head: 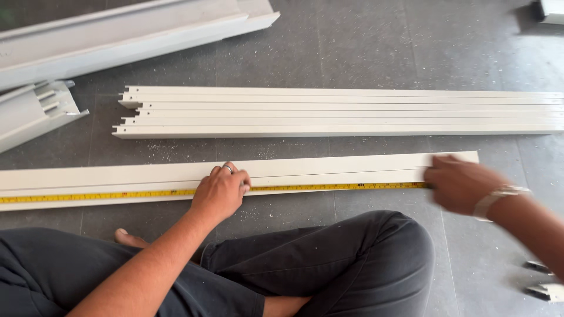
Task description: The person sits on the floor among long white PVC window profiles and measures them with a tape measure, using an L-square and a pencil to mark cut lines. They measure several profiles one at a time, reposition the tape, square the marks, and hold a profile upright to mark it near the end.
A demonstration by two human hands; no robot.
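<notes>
Our left hand presses flat, fingers together, on the yellow tape measure lying along the white profile on the floor. Our right hand is blurred at the tape's end; its fingers we cannot tell. If either lifts, we judge the tape could slide or spring back.

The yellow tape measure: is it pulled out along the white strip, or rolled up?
Pulled out. The yellow tape measure lies flat along the white strip, the left hand pressing on it, the right hand at its far end.
</notes>
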